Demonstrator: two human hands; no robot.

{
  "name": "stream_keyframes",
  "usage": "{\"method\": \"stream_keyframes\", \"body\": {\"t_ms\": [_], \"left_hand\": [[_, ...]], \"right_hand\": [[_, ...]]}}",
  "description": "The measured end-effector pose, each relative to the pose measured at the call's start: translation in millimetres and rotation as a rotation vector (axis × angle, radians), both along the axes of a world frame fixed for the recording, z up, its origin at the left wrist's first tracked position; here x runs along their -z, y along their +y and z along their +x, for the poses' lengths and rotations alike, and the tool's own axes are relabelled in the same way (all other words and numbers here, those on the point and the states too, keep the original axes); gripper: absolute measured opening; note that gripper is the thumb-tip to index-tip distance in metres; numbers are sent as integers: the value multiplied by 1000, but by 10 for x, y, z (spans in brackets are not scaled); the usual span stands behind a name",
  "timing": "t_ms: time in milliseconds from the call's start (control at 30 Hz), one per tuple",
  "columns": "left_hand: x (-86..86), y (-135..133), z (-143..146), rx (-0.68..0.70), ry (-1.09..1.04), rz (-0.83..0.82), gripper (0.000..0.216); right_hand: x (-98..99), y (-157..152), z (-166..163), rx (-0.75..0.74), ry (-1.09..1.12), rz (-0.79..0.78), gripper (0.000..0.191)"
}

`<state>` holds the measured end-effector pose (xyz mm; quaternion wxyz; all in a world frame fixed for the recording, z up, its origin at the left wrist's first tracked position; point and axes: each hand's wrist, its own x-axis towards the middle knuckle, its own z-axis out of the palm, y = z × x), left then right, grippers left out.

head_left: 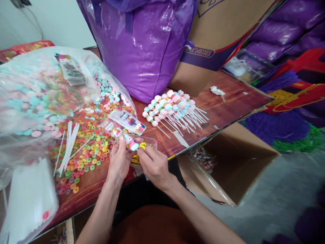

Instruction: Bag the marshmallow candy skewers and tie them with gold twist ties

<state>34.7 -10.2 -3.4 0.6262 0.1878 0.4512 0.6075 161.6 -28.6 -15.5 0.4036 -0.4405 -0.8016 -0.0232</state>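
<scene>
A marshmallow skewer (pixel 132 143) with pink, white and blue pieces lies between my two hands at the table's front edge; it seems to be inside a clear wrapper. My left hand (pixel 120 156) is closed around its upper part, thumb on top. Just below the marshmallows, my right hand (pixel 155 166) pinches the skewer's lower end, and the stick itself is hidden by the fingers. Gold twist ties (pixel 143 145) lie in a clear tray beneath and behind the hands. Flat printed clear bags (pixel 128 121) rest just beyond my left hand.
Several marshmallow skewers (pixel 172 103) are piled at the right. Gummy rings (pixel 99 145), white sticks (pixel 69 145) and a large plastic bag of marshmallows (pixel 30 101) cover the left. A purple bag (pixel 137 51) stands behind; an open carton (pixel 236 166) sits below the right edge.
</scene>
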Motion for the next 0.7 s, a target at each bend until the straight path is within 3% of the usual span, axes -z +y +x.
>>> {"method": "stream_keyframes", "body": {"t_ms": [200, 467, 567, 700], "left_hand": [[-41, 54, 29, -107, -118, 45, 37], [-1, 15, 128, -33, -114, 92, 41], [17, 4, 105, 26, -74, 106, 40], [-5, 36, -6, -12, -81, 40, 36]], "right_hand": [[-55, -85, -52, -138, 442, -409, 22], [-142, -9, -176, -172, 1205, -1110, 16], [-159, -7, -223, -145, 1293, -1148, 17], [-181, -27, -185, -176, 957, -935, 20]]}}
